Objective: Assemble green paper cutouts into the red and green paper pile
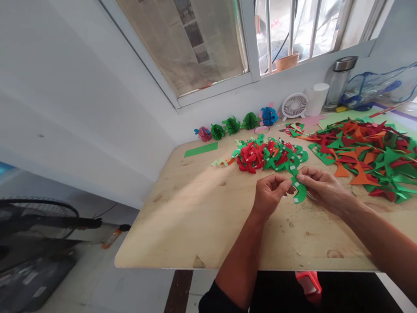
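well — right hand (322,189) pinches paper (301,194)

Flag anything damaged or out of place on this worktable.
One mark stands out: a dark, rough-looking patch at the front edge of the wooden table, possibly chipped, unlike the paler surface around it.

Black fan (42,222), blurry and partial at left edge; clear bag (374,89), partial at right.
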Demonstrator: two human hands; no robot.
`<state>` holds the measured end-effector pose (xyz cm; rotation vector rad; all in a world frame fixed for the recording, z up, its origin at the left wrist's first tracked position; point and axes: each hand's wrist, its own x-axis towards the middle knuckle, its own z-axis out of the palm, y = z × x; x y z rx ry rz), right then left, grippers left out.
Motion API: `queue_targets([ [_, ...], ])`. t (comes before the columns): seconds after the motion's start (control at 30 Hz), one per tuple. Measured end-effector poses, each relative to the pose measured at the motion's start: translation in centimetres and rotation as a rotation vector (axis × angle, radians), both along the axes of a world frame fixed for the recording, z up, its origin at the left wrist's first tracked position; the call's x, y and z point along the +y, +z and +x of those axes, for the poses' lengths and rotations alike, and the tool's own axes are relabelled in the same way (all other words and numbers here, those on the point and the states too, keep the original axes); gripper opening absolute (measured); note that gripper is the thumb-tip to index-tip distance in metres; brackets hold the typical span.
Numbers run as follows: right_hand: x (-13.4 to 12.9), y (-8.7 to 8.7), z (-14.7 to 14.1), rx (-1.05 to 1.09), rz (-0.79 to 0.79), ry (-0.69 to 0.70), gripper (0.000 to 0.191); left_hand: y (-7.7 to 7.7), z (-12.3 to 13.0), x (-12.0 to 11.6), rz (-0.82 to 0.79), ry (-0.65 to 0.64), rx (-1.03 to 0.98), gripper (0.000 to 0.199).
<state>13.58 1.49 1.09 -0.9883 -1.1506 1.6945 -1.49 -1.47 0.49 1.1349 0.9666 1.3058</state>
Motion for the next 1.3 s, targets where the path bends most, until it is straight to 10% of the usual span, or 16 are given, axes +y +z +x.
queue_targets([
  [1.3,0.09,0.38,0.15,0.05,-0.093,-0.033,0.026,-0.86,-0.11,0.37,0.155,-0.003,0.052,0.024],
])
